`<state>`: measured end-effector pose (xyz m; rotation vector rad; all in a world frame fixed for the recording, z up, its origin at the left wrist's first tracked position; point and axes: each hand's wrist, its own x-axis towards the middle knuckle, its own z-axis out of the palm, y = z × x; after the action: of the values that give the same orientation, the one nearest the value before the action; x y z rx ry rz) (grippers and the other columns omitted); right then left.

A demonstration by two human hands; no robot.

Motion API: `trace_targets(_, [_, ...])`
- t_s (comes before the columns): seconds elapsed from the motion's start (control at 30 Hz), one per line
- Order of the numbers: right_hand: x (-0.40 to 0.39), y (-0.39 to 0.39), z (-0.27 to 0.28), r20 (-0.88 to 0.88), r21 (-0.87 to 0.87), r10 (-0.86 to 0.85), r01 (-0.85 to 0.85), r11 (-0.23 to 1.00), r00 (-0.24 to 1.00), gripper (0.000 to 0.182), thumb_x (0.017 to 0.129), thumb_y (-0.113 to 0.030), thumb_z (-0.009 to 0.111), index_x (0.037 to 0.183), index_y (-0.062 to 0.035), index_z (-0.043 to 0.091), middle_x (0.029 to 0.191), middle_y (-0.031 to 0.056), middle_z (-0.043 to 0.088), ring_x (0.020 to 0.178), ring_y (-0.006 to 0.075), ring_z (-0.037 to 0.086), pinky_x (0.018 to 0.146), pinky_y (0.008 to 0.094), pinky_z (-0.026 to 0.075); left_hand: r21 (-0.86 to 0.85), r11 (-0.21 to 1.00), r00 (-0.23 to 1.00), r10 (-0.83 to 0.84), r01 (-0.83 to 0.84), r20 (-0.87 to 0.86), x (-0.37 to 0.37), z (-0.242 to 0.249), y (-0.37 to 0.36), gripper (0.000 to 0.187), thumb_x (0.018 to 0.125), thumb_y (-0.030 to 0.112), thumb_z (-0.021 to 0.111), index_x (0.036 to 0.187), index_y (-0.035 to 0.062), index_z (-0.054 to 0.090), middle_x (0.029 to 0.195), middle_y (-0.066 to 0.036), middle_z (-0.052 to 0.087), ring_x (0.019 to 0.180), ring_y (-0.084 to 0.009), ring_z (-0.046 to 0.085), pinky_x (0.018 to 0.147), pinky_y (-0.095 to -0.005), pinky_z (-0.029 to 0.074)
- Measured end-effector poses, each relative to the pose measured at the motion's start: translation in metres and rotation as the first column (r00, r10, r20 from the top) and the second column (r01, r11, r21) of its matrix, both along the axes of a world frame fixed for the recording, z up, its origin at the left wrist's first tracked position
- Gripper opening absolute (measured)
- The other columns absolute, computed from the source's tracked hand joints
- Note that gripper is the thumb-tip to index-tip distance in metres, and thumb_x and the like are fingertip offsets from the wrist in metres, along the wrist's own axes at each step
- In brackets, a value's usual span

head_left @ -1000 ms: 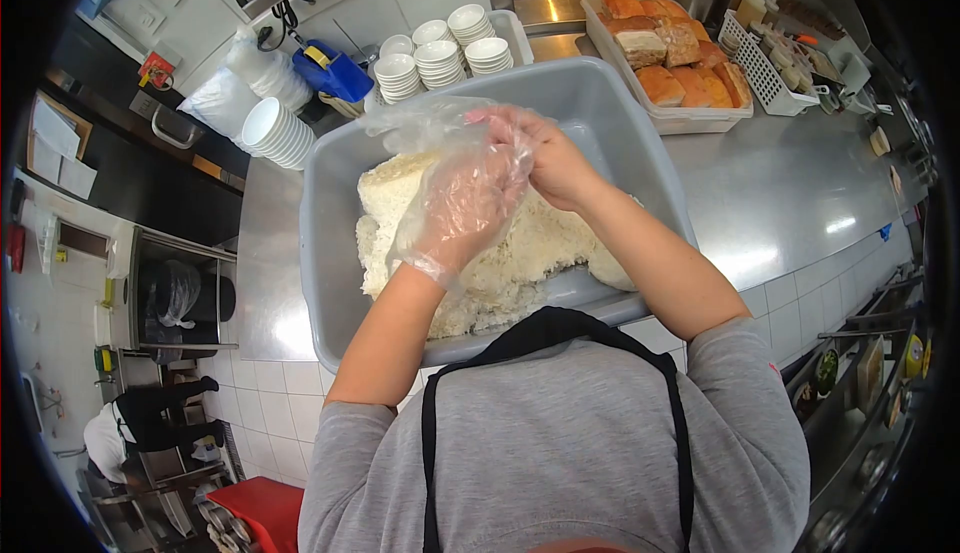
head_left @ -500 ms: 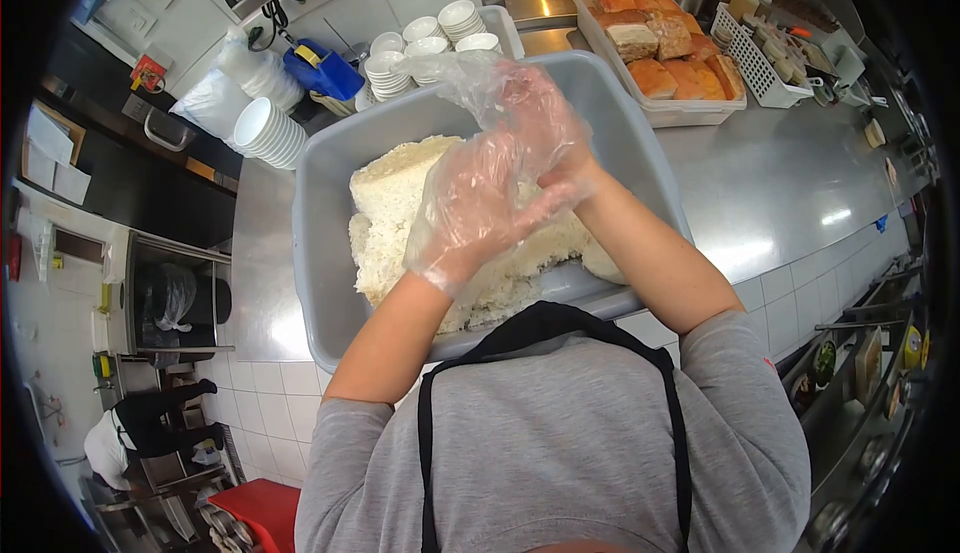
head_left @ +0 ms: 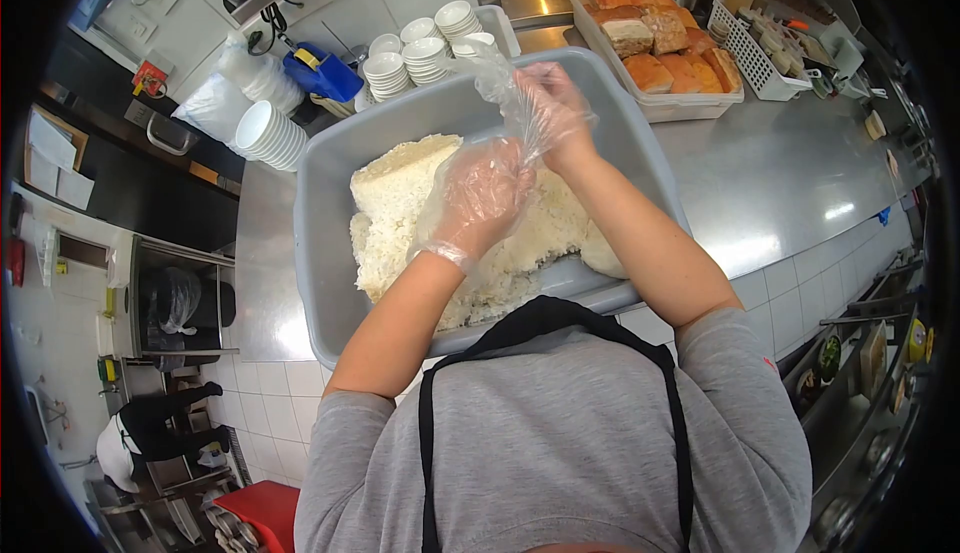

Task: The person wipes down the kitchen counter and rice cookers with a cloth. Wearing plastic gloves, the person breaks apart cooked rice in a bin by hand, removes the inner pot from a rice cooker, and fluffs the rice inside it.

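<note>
The left hand point(head_left: 480, 193), fingertips pinching clear film, lies near and left of the right hand point(head_left: 558, 105), whose finger state I cannot tell, while the loose plastic glove point(head_left: 499, 85) trails far-left from it, over the grey tub point(head_left: 319, 233).

Tub walls point(head_left: 320, 243) block sideways entry, not overhead.

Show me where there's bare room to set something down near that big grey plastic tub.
Widest: the shiny steel counter right of the tub, below the white plastic tray of orange-brown blocks. A narrower strip runs left of the tub, below the stacked white bowls. Behind, small white round dishes crowd it.
</note>
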<state>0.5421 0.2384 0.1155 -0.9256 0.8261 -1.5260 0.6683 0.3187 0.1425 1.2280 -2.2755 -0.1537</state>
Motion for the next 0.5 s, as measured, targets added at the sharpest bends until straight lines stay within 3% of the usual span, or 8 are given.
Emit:
trace_targets(0.07, [-0.006,0.0,0.001,0.09,0.002,0.074,-0.075,0.997,0.993,0.018,0.085,-0.014,0.065,0.098,-0.0049,0.057,0.098,0.0039,0.061,0.087,0.0131,0.056,0.079,0.028,0.046,-0.009,1.0,1.0,0.012,-0.011,0.022,0.0,-0.001,-0.001,0.018,0.083,0.021,0.054,0.094,0.0063,0.055,0.081,-0.016,0.058,0.078,-0.0364,0.056,0.07,-0.0494,0.043])
trace_targets(0.13, [-0.007,0.0,0.004,-0.182,0.071,0.207,-0.197,0.978,0.961,0.028,0.085,-0.018,0.066,0.108,-0.0039,0.057,0.108,0.0073,0.06,0.098,0.0157,0.056,0.086,0.0286,0.044,-0.051,0.999,1.0,0.007,-0.007,-0.007,0.0,-0.002,0.004,0.022,0.085,0.021,0.052,0.101,0.0054,0.054,0.088,-0.018,0.058,0.083,-0.0384,0.055,0.073,-0.0499,0.042])
trace_targets(0.27, [0.003,0.006,0.002,-0.311,-0.092,0.273,-0.315,0.945,0.91,0.042,0.085,-0.029,0.066,0.12,-0.0058,0.055,0.122,0.0097,0.055,0.115,0.0182,0.05,0.094,0.031,0.041,-0.002,1.0,1.0,-0.015,0.015,0.006,0.002,-0.003,0.008,0.031,0.088,0.023,0.049,0.113,0.003,0.054,0.1,-0.021,0.059,0.091,-0.0409,0.055,0.08,-0.05,0.043])
trace_targets(0.33, [0.007,0.005,-0.002,-0.526,0.126,0.258,-0.226,0.966,0.811,0.053,0.085,-0.038,0.063,0.129,-0.0091,0.05,0.132,0.0104,0.048,0.126,0.019,0.041,0.1,0.0325,0.036,0.04,0.998,0.999,-0.043,0.043,0.008,0.003,-0.003,0.009,0.031,0.088,0.023,0.049,0.112,0.0034,0.054,0.099,-0.021,0.059,0.091,-0.0407,0.055,0.08,-0.05,0.043])
trace_targets(0.37, [0.005,0.006,0.001,-0.525,0.128,0.257,-0.223,0.966,0.812,0.053,0.085,-0.038,0.063,0.129,-0.0091,0.05,0.132,0.0104,0.048,0.126,0.019,0.041,0.1,0.0325,0.036,0.08,0.994,0.997,-0.071,0.07,0.006,0.003,-0.003,0.009,0.031,0.088,0.023,0.049,0.112,0.0039,0.054,0.099,-0.02,0.06,0.091,-0.0405,0.055,0.079,-0.05,0.043])
trace_targets(0.43, [-0.001,0.007,0.008,-0.42,0.344,0.355,-0.216,0.914,0.835,0.055,0.087,-0.041,0.059,0.132,-0.0122,0.047,0.13,0.0094,0.05,0.122,0.0201,0.044,0.1,0.0341,0.037,0.141,0.989,0.999,-0.043,0.039,0.026,0.003,-0.005,0.009,0.03,0.088,0.023,0.049,0.111,0.0049,0.054,0.098,-0.021,0.06,0.091,-0.0405,0.055,0.079,-0.0503,0.043])
trace_targets(0.47, [-0.002,0.006,0.003,-0.42,0.343,0.355,-0.215,0.914,0.835,0.055,0.087,-0.041,0.059,0.132,-0.0122,0.047,0.13,0.0094,0.05,0.122,0.0201,0.044,0.1,0.0341,0.037,0.2,0.98,0.999,-0.014,0.004,0.051,0.003,-0.006,0.009,0.029,0.088,0.023,0.049,0.11,0.0058,0.054,0.096,-0.021,0.06,0.091,-0.0404,0.055,0.078,-0.0505,0.043])
trace_targets(0.5, [-0.002,0.004,-0.007,-0.27,0.325,0.315,-0.222,0.919,0.91,0.058,0.088,-0.045,0.057,0.135,-0.013,0.044,0.13,0.0096,0.05,0.121,0.0209,0.045,0.099,0.0346,0.037,0.201,0.98,0.999,-0.014,0.003,0.051,0.004,-0.007,0.008,0.029,0.088,0.023,0.049,0.11,0.0058,0.054,0.096,-0.021,0.06,0.091,-0.0404,0.055,0.078,-0.0505,0.043])
